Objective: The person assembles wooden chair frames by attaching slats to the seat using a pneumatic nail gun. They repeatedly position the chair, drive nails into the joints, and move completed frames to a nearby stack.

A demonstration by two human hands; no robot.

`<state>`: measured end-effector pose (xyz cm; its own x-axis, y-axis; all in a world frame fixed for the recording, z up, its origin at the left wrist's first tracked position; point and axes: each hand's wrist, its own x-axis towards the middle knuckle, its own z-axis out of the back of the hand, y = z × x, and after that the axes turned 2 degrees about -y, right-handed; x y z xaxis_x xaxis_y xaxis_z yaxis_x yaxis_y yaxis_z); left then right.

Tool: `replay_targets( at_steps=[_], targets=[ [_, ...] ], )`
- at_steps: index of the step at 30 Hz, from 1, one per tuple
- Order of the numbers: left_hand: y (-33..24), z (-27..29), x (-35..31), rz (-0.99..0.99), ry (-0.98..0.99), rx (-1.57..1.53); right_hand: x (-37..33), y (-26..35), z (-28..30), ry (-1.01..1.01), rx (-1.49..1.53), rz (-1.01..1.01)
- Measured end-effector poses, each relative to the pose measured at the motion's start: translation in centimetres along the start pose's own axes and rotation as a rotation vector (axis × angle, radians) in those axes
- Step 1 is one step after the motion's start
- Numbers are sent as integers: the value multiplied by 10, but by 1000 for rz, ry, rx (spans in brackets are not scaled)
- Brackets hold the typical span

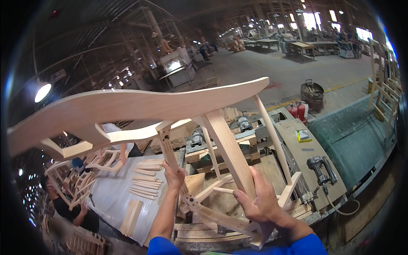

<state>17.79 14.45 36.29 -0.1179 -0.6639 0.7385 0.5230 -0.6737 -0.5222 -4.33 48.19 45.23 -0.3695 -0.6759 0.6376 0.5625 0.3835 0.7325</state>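
A pale, unfinished wooden chair frame (170, 104) is tilted in front of me, its long curved side piece across the upper part. My left hand (173, 176) is closed around a narrow rail with drilled holes near its ends. On the right, my right hand (263, 202) grips the lower part of a broad flat leg (227, 148), thumb beside a thin round rod (223, 190). A slim round post (274, 140) stands farther right, joining the curved piece to a lower rail. The frame hides part of the bench behind it.
A black nail gun (318, 170) with a hose lies on a board at right. Wooden strips (144, 185) lie on the sheet-covered table at left, where another person (74, 212) is among chair frames. Fire extinguishers (299, 111) and a dark bin (312, 95) stand beyond.
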Motion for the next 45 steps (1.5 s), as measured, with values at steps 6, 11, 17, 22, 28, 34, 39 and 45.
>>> replay_targets(
  at_steps=[6,11,17,22,28,34,39,45],
  targets=[
    [-21,53,-26,142,-178,6,-42,24,-1,62,-13,167],
    [-41,115,-58,214,-296,90,-55,35,14,171,131,242],
    [-78,181,-94,192,-458,269,-38,44,50,286,280,308],
    [-133,237,-119,199,-542,420,-8,53,71,354,389,372],
    [-209,317,-160,223,-624,629,20,73,74,482,581,341],
    [-274,399,-220,96,-662,1022,14,86,52,668,875,181],
    [-381,447,-272,344,-641,863,-13,100,7,838,1056,119],
    [-472,507,-348,352,-678,1174,-87,143,-48,1022,1223,-38]
  ],
)
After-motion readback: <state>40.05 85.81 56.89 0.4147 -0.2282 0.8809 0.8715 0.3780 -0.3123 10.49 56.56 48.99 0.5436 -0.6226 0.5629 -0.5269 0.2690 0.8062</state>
